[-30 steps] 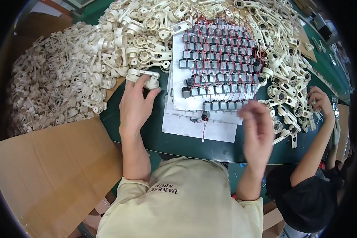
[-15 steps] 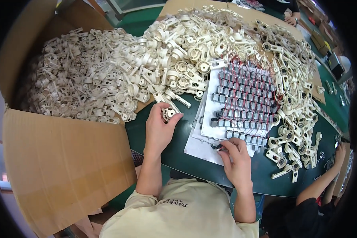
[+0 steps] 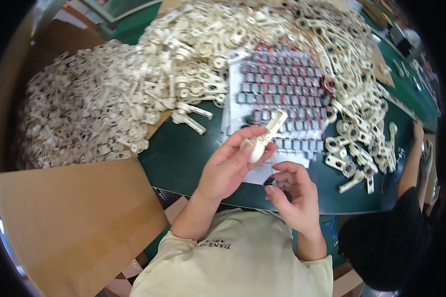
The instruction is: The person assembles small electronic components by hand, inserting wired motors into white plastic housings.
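Note:
My left hand [image 3: 229, 166] is raised over the green table [image 3: 183, 153] and grips a cream plastic part [image 3: 262, 138] with a round head and a long arm pointing up right. My right hand [image 3: 293, 194] sits just below it, close to my chest, pinching a small black component [image 3: 269, 182] between thumb and fingertips. The two hands are a short gap apart. Behind them lies a white sheet [image 3: 262, 173] covered with rows of small black components with red wires [image 3: 285, 96].
A big heap of cream plastic parts [image 3: 134, 99] fills the table's back and left. More such parts [image 3: 357, 133] lie at the right. An open cardboard box flap [image 3: 69, 218] is at lower left. Another person's arm [image 3: 411, 163] reaches onto the table at the right.
Both hands have lifted off the table toward my chest. The left hand carried the cream part up; the right hand picked a black component off the sheet. The view also shifted.

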`<state>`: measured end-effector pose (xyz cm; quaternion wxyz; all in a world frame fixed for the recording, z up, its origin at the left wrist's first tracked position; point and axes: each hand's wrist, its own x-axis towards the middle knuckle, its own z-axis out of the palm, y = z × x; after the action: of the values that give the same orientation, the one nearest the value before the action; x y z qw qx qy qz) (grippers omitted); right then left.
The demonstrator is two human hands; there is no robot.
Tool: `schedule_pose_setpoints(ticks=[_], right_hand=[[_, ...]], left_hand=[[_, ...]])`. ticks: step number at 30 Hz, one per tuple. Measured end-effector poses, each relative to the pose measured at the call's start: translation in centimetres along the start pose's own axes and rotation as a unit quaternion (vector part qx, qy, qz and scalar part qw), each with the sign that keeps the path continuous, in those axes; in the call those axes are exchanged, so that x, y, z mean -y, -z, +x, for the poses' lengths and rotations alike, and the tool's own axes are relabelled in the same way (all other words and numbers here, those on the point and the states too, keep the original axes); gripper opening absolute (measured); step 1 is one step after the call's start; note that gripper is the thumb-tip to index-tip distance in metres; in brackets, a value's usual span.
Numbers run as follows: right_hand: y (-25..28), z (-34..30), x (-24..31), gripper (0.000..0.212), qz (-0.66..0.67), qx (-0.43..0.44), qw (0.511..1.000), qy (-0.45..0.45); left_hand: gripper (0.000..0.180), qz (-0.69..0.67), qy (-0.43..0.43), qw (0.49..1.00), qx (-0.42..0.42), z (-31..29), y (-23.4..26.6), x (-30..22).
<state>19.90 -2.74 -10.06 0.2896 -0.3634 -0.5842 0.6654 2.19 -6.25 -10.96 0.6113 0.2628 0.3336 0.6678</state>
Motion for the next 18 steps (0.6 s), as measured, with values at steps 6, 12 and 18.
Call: schedule_pose_setpoints(ticks=[6, 12, 18], right_hand=[[0.4, -0.6, 0.7, 0.036, 0.001, 0.002, 1.0, -0.022], [0.5, -0.5, 0.2, 0.033, 0.041, -0.017, 0.998, -0.045], [0.9, -0.4, 1.0, 0.034, 0.095, -0.027, 0.991, -0.085]], left_hand=[[0.043, -0.191, 0.045, 0.98, -0.036, 1.6, 0.3, 1.6], [0.046, -0.104, 0.027, 0.993, -0.045, 1.0, -0.2, 2.7], [0.051, 0.015, -0.022, 0.997, -0.066, 0.7, -0.6, 2.6]])
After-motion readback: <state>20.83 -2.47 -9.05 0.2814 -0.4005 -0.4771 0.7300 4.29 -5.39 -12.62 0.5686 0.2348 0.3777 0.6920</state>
